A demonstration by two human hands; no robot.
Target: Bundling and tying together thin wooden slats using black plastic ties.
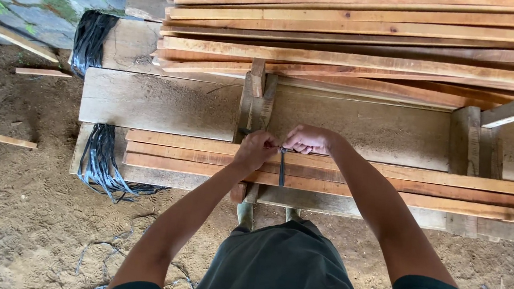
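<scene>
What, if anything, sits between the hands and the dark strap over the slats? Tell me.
Nothing visible. The left hand and right hand already pinch the dark strap where it crosses the bundle of wooden slats; its loose end hangs free.

Outdoor timber yard; stacked planks (366, 30)

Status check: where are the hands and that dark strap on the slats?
Left hand and right hand both pinching dark strap over bundled wooden slats. Loose end hangs down. Nothing blocking.

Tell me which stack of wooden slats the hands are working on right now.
The near stack of slats, lying in front of the wide grey plank. Both hands, left hand and right hand, pinch a dark strap over it; the far pile lies untouched.
</scene>
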